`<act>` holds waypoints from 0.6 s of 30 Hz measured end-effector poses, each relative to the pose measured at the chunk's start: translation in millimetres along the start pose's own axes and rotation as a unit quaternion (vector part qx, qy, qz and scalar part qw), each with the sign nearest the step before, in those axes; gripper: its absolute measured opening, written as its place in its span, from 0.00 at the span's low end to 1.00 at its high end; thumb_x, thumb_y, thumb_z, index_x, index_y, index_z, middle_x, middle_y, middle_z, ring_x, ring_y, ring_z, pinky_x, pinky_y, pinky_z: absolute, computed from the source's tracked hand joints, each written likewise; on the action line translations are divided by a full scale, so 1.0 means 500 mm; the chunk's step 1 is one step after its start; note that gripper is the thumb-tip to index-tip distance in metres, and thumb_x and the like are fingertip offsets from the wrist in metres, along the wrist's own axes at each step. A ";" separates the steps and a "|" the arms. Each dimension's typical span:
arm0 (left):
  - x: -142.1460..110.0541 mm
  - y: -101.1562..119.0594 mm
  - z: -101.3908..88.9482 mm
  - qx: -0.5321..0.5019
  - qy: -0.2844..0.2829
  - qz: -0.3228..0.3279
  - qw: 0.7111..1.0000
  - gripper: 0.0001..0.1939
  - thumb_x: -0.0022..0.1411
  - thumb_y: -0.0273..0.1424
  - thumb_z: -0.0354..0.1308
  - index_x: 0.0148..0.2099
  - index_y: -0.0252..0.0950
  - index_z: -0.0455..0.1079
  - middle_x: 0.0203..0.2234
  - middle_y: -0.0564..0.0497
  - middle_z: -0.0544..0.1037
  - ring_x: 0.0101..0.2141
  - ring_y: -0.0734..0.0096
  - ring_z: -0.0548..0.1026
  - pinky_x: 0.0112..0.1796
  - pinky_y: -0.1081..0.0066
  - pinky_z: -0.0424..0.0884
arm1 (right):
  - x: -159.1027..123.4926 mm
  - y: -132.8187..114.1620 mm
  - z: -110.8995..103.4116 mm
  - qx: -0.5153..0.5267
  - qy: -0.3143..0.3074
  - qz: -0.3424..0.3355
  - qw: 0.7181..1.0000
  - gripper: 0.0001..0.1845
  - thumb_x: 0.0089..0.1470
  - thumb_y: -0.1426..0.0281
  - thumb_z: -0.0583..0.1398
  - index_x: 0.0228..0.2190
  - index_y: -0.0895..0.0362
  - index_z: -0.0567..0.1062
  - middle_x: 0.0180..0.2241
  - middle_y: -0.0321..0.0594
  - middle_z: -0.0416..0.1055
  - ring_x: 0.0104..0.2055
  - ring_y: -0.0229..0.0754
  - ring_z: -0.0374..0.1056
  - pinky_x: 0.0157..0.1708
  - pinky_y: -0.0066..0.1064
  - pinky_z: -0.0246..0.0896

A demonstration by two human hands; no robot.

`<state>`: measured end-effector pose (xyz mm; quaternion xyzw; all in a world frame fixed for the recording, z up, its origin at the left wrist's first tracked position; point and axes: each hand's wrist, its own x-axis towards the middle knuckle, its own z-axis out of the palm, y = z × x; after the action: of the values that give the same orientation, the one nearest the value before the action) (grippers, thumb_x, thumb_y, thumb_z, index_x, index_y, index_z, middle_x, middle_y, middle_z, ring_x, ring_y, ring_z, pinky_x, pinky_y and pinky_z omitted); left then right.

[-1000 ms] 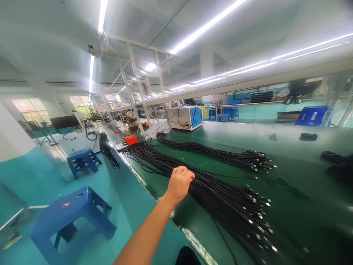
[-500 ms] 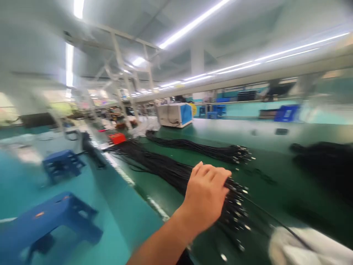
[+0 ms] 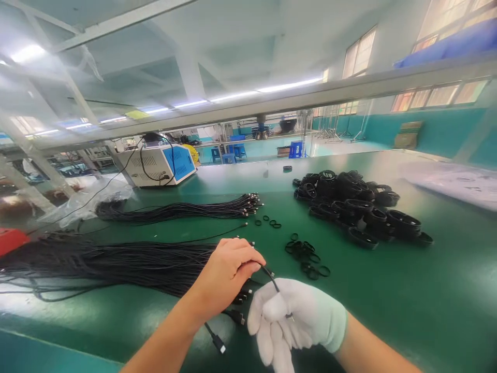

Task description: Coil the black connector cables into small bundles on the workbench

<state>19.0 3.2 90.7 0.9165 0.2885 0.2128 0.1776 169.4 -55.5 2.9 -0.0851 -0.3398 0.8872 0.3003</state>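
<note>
My bare left hand (image 3: 227, 272) pinches a thin black cable (image 3: 272, 278) between thumb and fingertips. The cable runs to my right hand (image 3: 301, 311), which wears a white glove and presses it under the thumb across the palm. A small metal tip shows at the glove's thumb. Under and left of my left hand lies a long bundle of black cables (image 3: 147, 264), its connector ends partly hidden by the hand. One cable end with a metal plug (image 3: 218, 343) points toward me. Behind lies a second bundle of cables (image 3: 186, 210).
A pile of coiled black cables (image 3: 349, 199) sits at the right on the green table (image 3: 388, 290). Small black rings (image 3: 305, 251) lie in front of it. At the back left stand a white and blue machine (image 3: 155, 166) and plastic film (image 3: 89, 199). A red object (image 3: 11, 240) is far left.
The view has swung right. My left hand has gone from lying over the cable bundle to pinching a cable beside my gloved right hand, which now shows fully.
</note>
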 end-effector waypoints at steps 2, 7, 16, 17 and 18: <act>0.008 0.005 0.008 0.014 0.005 0.000 1.000 0.11 0.60 0.28 0.51 0.35 0.44 0.75 0.31 0.54 0.76 0.37 0.67 0.70 0.42 0.67 0.64 | -0.002 0.003 -0.007 -0.005 -0.002 0.001 1.000 0.19 0.46 0.62 0.60 0.31 0.69 0.73 0.22 0.49 0.74 0.19 0.42 0.71 0.17 0.27 0.66; 0.004 -0.050 0.036 0.061 0.015 0.074 0.995 0.14 0.64 0.29 0.46 0.44 0.44 0.72 0.35 0.52 0.76 0.39 0.68 0.71 0.42 0.69 0.65 | -0.030 -0.012 0.009 -0.029 -0.025 -0.087 0.995 0.26 0.40 0.53 0.63 0.26 0.66 0.72 0.18 0.46 0.73 0.17 0.40 0.68 0.23 0.35 0.67; -0.061 -0.119 0.067 0.271 0.097 0.113 0.951 0.11 0.63 0.32 0.48 0.41 0.44 0.71 0.32 0.54 0.79 0.30 0.69 0.76 0.32 0.73 0.70 | -0.126 -0.140 0.043 0.074 0.145 -0.417 0.894 0.10 0.50 0.59 0.61 0.34 0.50 0.71 0.31 0.27 0.75 0.27 0.32 0.70 0.30 0.29 0.67; -0.075 -0.094 0.084 0.278 0.089 0.136 0.947 0.10 0.63 0.32 0.48 0.39 0.45 0.71 0.27 0.55 0.79 0.25 0.70 0.75 0.27 0.74 0.69 | -0.131 -0.149 0.036 0.073 0.172 -0.427 0.885 0.10 0.53 0.59 0.59 0.36 0.50 0.71 0.33 0.27 0.75 0.29 0.32 0.70 0.34 0.29 0.67; -0.089 -0.066 0.101 0.282 0.092 0.143 0.944 0.10 0.62 0.30 0.49 0.36 0.46 0.72 0.22 0.56 0.77 0.21 0.70 0.74 0.24 0.73 0.68 | -0.135 -0.155 0.028 0.069 0.183 -0.431 0.881 0.11 0.56 0.60 0.56 0.39 0.50 0.71 0.35 0.29 0.75 0.33 0.32 0.71 0.38 0.30 0.66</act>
<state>-4.3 -8.6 20.4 0.9372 0.2173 0.2294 -0.1476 255.7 -57.7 60.5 -0.0703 -0.2201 0.6598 0.7150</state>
